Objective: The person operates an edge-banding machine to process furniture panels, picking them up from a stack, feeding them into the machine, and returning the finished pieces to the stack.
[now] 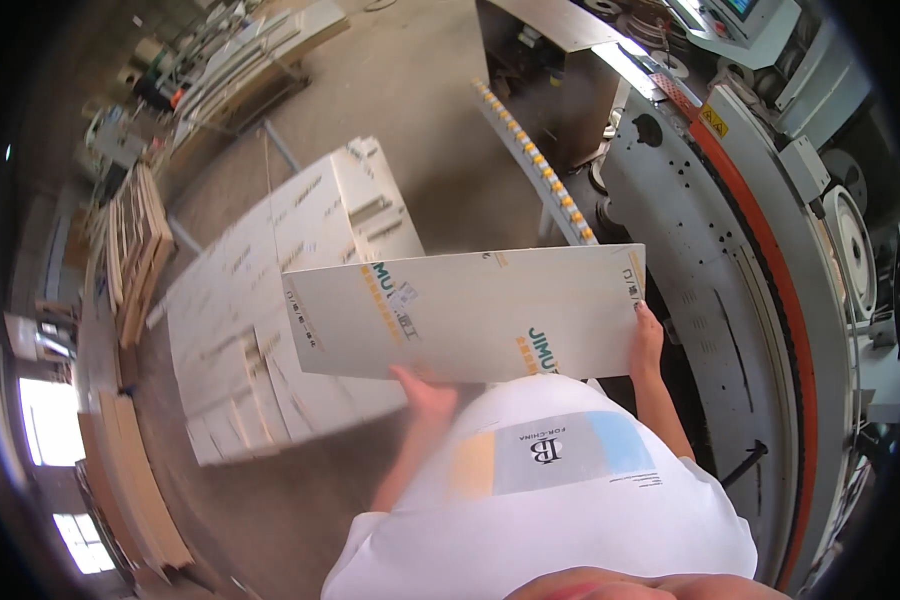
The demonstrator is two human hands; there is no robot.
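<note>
A long, pale grey rectangular panel (460, 315) with a printed protective film is held crosswise in front of my body. My left hand (428, 393) grips its near edge left of the middle, with the thumb at the edge and the other fingers mostly hidden beneath. On the right short end, my right hand (647, 343) is closed around the edge. The panel's left part overlaps a large stack of similar film-covered boards (260, 290) in this view; whether the two touch I cannot tell.
Along my right runs a long grey machine (695, 220) with an orange-red strip (770, 260). A rail of yellow rollers (535, 160) juts out from it ahead. Brown boards (140, 480) lean at the far left, and a loaded worktable (240, 75) stands at the back left.
</note>
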